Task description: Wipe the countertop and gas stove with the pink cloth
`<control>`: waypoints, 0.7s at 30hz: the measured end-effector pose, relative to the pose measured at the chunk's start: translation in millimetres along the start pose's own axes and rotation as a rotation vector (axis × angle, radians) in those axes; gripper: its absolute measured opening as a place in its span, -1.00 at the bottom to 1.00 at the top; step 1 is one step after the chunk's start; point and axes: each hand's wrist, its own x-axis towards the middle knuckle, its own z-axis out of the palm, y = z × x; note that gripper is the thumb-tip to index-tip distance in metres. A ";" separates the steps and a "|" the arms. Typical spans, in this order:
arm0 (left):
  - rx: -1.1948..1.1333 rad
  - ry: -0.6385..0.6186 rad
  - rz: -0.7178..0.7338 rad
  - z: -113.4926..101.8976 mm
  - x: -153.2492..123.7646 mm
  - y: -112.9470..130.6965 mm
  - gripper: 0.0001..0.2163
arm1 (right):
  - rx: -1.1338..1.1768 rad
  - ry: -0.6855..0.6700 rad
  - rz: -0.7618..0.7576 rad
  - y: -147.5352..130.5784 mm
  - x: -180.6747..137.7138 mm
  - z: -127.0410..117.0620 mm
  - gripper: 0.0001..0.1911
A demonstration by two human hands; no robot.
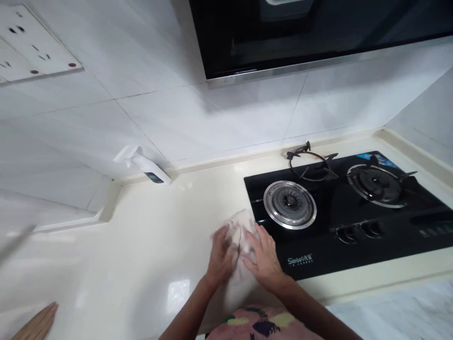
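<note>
- On the pale counter (170, 212), just beside the left edge of the stove (325, 257), found the cloth (242, 221), bunched and creased beneath the left hand (222, 255) and the right hand (266, 257).
- Saw the fingers of both bent onto the folds, somewhat blurred on the left; could not tell pinching from plain pressing.
- Read "Sianbo" or something close on the stove's front left corner, followed by Chinese characters, with a smaller line below too fine to read.
- Noticed a blue sticker (386, 162) at the back of the stove, with print too small to make out.
- Found a dark label (153, 177) on a white spray bottle (148, 164) near the back wall (226, 127); could not read any words there.
- Saw pale marks (436, 230) at the right front of the stove, blurred past reading.
- Saw a socket panel (30, 49) cut off at the left and a range hood (318, 35) cut off at the top.
- Caught only part of another person's hand (38, 323) at the lower left, below a grey blur (16, 243) impossible to identify.
- Lost part of the cloth beneath the hands.
</note>
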 end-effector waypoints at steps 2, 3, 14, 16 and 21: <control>0.019 0.111 -0.072 -16.3 0.8 -17.0 -0.56 | -0.017 -0.173 0.018 -19.3 19.1 10.4 -0.10; 0.066 0.152 -0.095 -24.4 1.4 -27.1 -0.58 | -0.019 -0.247 0.009 -26.8 28.3 16.4 -0.06; 0.599 0.063 -0.382 -58.9 29.0 -73.9 -0.60 | -0.024 -0.195 -0.121 -5.3 122.3 25.6 -0.62; 0.658 0.052 -0.374 -57.0 30.7 -71.1 -0.57 | -0.042 -0.090 -0.073 10.1 137.2 10.4 -0.64; 0.709 0.023 -0.379 -55.0 30.6 -69.8 -0.57 | -0.247 0.127 0.287 69.9 185.2 -43.8 -0.55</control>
